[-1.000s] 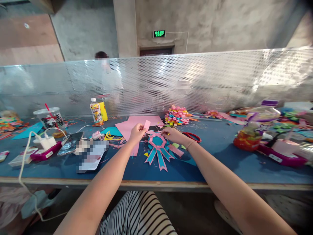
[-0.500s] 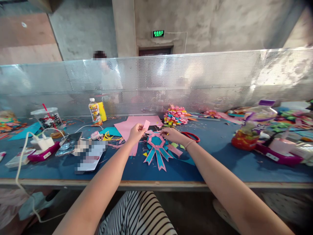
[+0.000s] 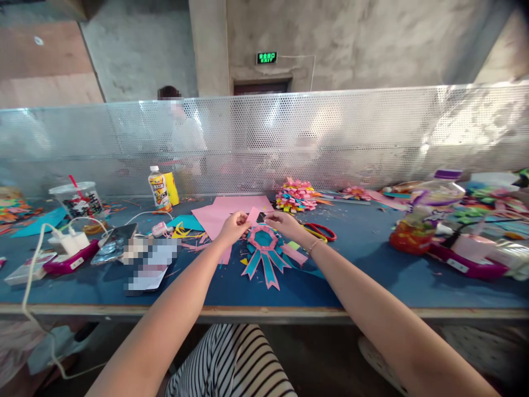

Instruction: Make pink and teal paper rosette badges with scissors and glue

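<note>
Hands (image 3: 235,227) have drawn closer together; purple-capped bottle (image 3: 438,194) holds orange-red contents (image 3: 409,237).

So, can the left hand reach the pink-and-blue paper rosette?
Likely yes: the left hand pinches a pink paper strip, but the rosette lies close, its centre uncovered.

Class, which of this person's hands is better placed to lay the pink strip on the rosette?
Probably the left hand: it pinches the pink strip close to the upper edge of the rosette. The right hand is also close, but whether it holds anything is unclear.
</note>
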`<state>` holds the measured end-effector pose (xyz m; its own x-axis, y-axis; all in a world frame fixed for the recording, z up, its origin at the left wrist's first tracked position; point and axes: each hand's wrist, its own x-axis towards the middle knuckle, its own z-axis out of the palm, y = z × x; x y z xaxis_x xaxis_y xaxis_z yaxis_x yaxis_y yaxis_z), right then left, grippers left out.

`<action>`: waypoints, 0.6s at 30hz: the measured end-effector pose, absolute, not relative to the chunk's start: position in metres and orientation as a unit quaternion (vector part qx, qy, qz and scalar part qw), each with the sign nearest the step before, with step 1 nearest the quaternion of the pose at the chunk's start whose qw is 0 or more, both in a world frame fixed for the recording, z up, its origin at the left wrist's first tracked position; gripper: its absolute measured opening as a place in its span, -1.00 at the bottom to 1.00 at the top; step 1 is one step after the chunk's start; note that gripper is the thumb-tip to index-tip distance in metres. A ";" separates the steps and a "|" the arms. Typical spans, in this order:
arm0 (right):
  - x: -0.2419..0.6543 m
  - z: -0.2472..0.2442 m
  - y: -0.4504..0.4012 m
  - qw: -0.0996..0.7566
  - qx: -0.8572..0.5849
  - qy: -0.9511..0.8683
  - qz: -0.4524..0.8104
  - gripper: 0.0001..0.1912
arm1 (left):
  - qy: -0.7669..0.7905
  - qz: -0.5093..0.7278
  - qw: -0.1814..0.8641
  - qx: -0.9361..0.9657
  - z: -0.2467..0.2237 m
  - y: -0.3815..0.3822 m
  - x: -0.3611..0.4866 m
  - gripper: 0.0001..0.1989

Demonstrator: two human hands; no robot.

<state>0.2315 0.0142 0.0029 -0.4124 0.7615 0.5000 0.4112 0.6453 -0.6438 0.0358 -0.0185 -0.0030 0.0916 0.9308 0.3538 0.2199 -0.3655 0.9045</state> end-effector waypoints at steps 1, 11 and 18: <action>0.228 0.002 0.013 0.413 -0.353 -0.803 0.244 -0.72 | 0.429 0.507 0.352 0.660 -0.003 -0.020 0.037 -0.84; 0.205 0.000 0.000 0.480 -0.341 -0.711 0.383 -0.61 | 0.382 0.497 0.291 0.723 -0.007 -0.023 0.045 -0.83; 0.209 -0.004 0.010 0.508 -0.341 -0.679 0.405 -0.68 | 0.468 0.489 0.198 0.709 -0.006 -0.017 0.036 -0.84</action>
